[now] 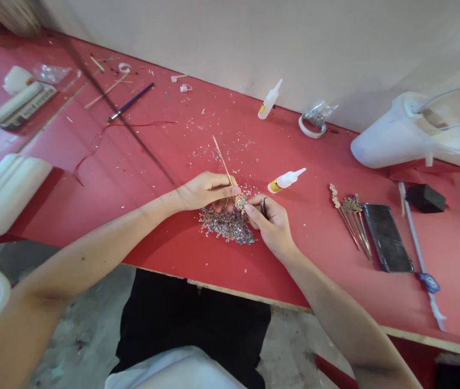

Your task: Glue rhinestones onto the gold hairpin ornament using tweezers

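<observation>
My left hand (215, 191) is closed on a thin gold hairpin (222, 159), whose stick points up and away from me. The hairpin's decorated head (240, 202) lies between my two hands. My right hand (268, 219) pinches at that head with thumb and finger, and a dark tool (263, 207) shows among its fingers. Below both hands a pile of small shiny chips (230, 226) is spread on the red table (181, 237). A white glue bottle with a yellow label (285, 180) lies just beyond my right hand.
Another glue bottle (269, 100) stands near the wall, beside a tape roll (312, 126). On the right are finished-looking hairpins (345, 219), a phone (387, 237), a black block (425, 198) and a white jug (396, 129). A brush (133, 101) and a white roll (9, 192) lie left.
</observation>
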